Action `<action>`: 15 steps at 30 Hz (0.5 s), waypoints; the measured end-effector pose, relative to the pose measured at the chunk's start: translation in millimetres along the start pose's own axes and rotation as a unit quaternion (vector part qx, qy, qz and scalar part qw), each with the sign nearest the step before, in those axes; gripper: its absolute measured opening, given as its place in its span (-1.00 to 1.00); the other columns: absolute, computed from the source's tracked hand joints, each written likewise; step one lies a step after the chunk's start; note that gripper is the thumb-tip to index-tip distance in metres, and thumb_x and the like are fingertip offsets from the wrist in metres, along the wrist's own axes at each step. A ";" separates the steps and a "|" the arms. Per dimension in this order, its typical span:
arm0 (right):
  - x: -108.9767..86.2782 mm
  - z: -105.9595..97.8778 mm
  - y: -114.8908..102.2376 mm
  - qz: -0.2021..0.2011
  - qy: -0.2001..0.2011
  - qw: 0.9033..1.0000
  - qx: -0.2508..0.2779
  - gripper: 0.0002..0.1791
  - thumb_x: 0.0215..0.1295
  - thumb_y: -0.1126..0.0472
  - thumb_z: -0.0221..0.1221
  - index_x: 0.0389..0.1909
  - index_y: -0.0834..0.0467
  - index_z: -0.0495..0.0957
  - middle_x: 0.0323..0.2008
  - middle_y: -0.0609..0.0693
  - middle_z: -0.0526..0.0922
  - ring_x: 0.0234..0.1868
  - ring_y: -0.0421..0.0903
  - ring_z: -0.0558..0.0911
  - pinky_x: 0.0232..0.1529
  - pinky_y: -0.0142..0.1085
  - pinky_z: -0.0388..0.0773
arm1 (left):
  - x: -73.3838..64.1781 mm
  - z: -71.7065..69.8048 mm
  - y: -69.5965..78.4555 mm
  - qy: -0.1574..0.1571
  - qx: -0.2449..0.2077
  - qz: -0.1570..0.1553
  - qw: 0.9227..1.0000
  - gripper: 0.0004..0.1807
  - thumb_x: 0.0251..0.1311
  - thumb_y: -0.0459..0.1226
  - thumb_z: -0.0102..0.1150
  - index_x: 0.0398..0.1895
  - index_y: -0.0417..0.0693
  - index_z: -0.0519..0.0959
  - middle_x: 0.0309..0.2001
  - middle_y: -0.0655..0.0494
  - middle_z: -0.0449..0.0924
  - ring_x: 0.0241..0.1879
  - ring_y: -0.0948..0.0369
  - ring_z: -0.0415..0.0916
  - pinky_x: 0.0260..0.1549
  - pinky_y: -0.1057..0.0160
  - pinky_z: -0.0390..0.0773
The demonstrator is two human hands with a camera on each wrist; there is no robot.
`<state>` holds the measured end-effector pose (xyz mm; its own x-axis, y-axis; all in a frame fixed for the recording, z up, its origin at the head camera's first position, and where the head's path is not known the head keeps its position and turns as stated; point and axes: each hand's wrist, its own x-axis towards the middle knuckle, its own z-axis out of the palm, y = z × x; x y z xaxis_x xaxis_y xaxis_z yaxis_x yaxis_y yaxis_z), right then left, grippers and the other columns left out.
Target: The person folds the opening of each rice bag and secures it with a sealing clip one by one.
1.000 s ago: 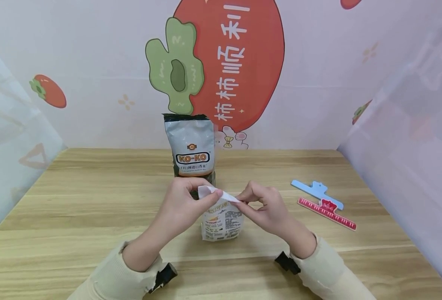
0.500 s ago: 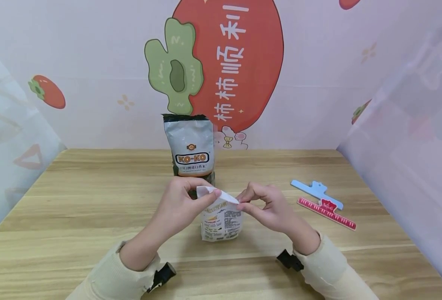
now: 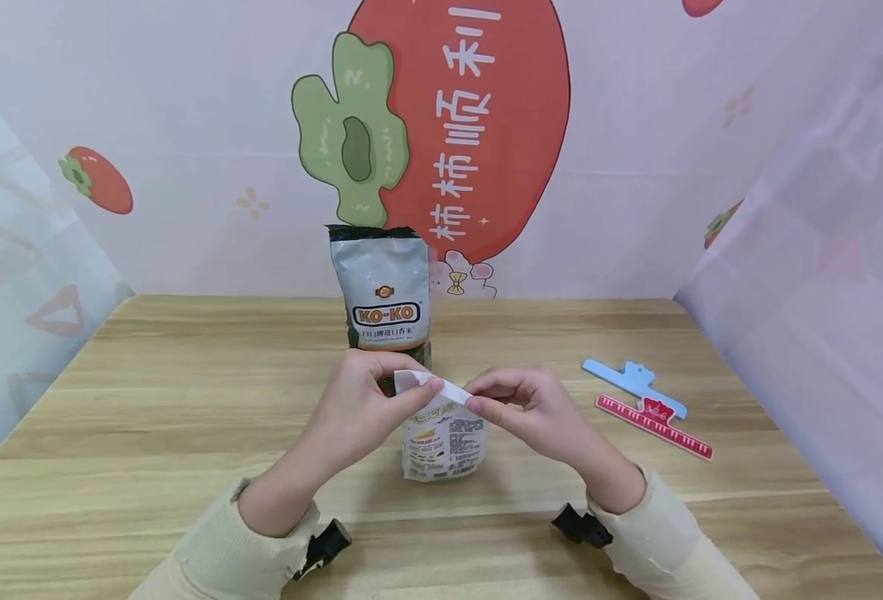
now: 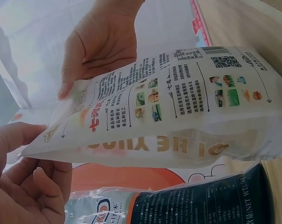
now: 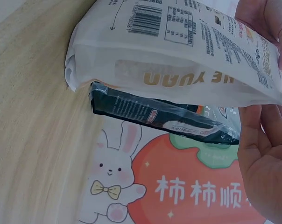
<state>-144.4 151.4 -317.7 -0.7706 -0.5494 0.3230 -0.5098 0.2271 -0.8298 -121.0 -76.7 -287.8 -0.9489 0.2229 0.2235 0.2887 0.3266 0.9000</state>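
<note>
A white printed food bag (image 3: 445, 446) stands upright on the table, its top edge folded into a narrow strip. My left hand (image 3: 362, 408) pinches the left part of that strip between thumb and fingers. At the strip's right end my right hand (image 3: 535, 412) pinches it too, thumb on the near side. In the left wrist view, the bag's printed back (image 4: 169, 93) and gusseted side show, with the left hand (image 4: 33, 182) at its top. The right wrist view shows the bag's barcode (image 5: 145, 21) and the right hand (image 5: 271, 158) at the top edge.
Behind the white bag stands a KO-KO rice bag (image 3: 385, 292), partly hidden by the left hand. On the table's right lie a light blue clip (image 3: 635, 385) and a red clip with a piano-key pattern (image 3: 655, 425). A printed cloth backdrop (image 3: 606, 225) rises behind the wooden table (image 3: 187, 417).
My right thumb and fingers have shifted slightly left along the folded strip, and the thumb now presses over its end. The left hand keeps its pinch almost unmoved.
</note>
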 end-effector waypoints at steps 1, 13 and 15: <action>0.2 -0.2 -0.2 0.002 -0.001 1.000 -0.001 -0.88 0.31 0.40 0.23 -0.18 0.31 0.68 -0.24 0.17 0.74 -0.29 -0.25 0.69 -0.19 -0.31 0.71 | 0.2 0.1 0.3 0.000 0.001 0.001 1.000 -0.91 0.16 -0.30 0.38 -0.37 -0.15 0.75 -0.45 0.03 0.69 -0.56 0.22 0.46 -0.56 0.35 0.51; 0.0 2.9 0.6 0.017 0.024 1.000 -0.002 -0.93 0.28 0.37 0.26 -0.24 0.27 0.68 -0.36 0.11 0.77 -0.35 -0.23 0.70 -0.18 -0.37 0.68 | 1.6 -1.2 1.3 -0.011 0.023 0.021 0.999 -0.92 0.15 -0.28 0.39 -0.37 -0.12 0.76 -0.43 0.05 0.70 -0.56 0.23 0.46 -0.59 0.35 0.50; 0.1 4.9 -0.1 0.020 0.033 0.999 -0.004 -0.92 0.27 0.38 0.28 -0.24 0.27 0.68 -0.36 0.12 0.77 -0.36 -0.22 0.70 -0.19 -0.37 0.68 | 1.8 -4.0 1.6 -0.021 0.048 0.033 0.998 -0.93 0.16 -0.27 0.39 -0.37 -0.09 0.75 -0.42 0.09 0.70 -0.52 0.22 0.46 -0.58 0.34 0.51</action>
<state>-142.6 147.3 -319.9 -0.8141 -0.4858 0.3183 -0.4800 0.2541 -0.8397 -122.8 -79.5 -284.4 -0.9216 0.2840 0.2646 0.3641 0.3964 0.8428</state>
